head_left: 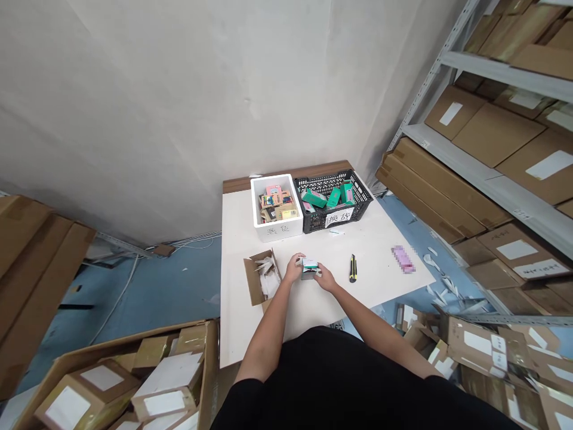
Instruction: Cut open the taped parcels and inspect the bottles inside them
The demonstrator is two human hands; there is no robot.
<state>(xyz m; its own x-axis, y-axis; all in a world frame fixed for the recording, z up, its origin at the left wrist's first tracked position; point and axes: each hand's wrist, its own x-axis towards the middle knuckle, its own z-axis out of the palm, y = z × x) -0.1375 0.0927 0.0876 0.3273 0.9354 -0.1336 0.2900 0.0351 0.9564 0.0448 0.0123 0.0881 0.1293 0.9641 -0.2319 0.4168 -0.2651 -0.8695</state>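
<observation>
Fingers of left hand (294, 267) and right hand (325, 277) clamped round small teal-and-white cardboard box (309, 268), boxy, matte, long axis running hand to hand, above smooth white tabletop (250, 322), black-and-yellow utility knife (353, 268) just right of right fingers

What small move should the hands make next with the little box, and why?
Probably carry the small box toward the black basket: left hand and right hand both grip it above the table, it looks teal, and the basket holds similar green boxes.
</observation>
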